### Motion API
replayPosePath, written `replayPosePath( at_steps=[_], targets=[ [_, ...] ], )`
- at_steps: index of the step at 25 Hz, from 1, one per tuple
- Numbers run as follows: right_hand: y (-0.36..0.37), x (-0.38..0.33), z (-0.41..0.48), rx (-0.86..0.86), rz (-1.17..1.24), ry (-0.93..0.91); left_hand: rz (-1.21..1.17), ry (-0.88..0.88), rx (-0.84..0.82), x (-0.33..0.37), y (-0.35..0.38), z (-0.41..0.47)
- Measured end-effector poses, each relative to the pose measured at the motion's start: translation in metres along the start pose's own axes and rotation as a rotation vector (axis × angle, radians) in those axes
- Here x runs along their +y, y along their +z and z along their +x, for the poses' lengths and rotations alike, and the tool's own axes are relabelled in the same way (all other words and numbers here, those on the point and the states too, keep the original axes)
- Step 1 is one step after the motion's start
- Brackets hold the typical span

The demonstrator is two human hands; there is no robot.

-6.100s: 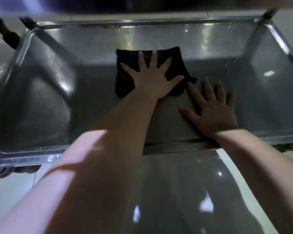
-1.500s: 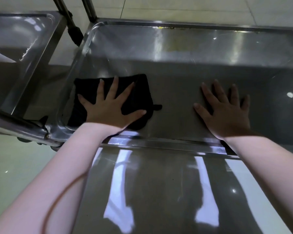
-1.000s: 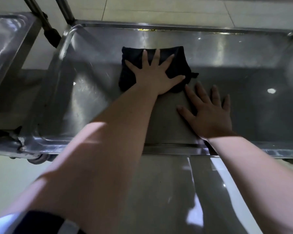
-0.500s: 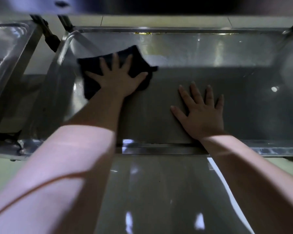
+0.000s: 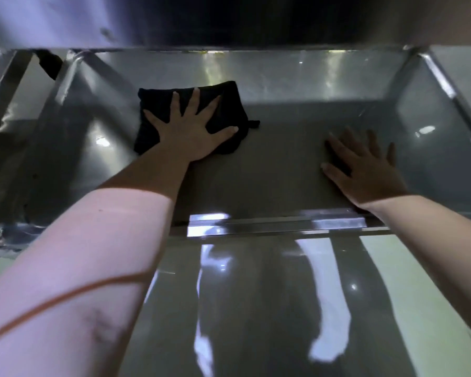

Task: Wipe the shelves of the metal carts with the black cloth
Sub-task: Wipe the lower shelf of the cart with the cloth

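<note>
Under the left hand lies the black cloth, folded into a thick pad on the metal shelf. The hand does not clasp it. Its fingers are straight and fanned wide, the palm presses flat on the cloth's middle, and the thumb reaches out to the right, its tip just short of the cloth's right edge. Cloth shows past the fingertips on the far side and past the little finger on the left. The cloth's long axis runs side to side across the shelf, crosswise to the forearm. A small tab sticks out of the right edge just beyond the thumb tip, pointing toward the right hand. That hand lies well apart from the cloth, palm down on bare metal, fingers straight and spread, holding nothing. Its wrist crosses the front rim.

The shelf is a shallow steel tray with raised walls, dull and smeared, catching patches of light. Above the hands hangs the dark underside of an upper shelf. Left of the cloth hand stands part of a second cart. Nearer than the rim, a glossy floor throws back streaks of light.
</note>
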State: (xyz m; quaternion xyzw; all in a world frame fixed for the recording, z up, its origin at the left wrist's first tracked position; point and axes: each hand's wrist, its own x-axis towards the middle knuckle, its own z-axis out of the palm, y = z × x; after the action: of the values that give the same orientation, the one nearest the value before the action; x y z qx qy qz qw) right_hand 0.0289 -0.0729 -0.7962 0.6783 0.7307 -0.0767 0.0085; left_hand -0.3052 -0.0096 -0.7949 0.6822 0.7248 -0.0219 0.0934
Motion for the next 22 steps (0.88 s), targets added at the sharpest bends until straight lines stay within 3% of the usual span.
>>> replayPosePath(
  at_steps=[3, 7, 10, 14, 20, 22],
  targets=[
    [0.008, 0.028, 0.0, -0.022, -0.026, 0.114, -0.02, -0.011, -0.005, -0.004, 0.001, 0.003],
    [0.014, 0.028, 0.001, -0.014, -0.043, 0.094, -0.015, -0.085, -0.018, 0.027, 0.005, -0.016],
    [0.012, 0.03, 0.0, -0.052, -0.049, 0.089, 0.005, -0.023, -0.026, 0.071, 0.017, -0.061],
    [0.006, 0.034, 0.002, -0.14, 0.07, 0.08, 0.049, 0.031, -0.053, 0.137, 0.036, -0.118],
    [0.006, 0.033, -0.001, -0.055, 0.166, 0.1, 0.042, 0.034, -0.106, 0.219, 0.043, -0.127],
    [-0.004, 0.037, 0.0, -0.047, 0.334, 0.137, -0.013, 0.074, -0.079, 0.213, 0.037, -0.129]
  ],
)
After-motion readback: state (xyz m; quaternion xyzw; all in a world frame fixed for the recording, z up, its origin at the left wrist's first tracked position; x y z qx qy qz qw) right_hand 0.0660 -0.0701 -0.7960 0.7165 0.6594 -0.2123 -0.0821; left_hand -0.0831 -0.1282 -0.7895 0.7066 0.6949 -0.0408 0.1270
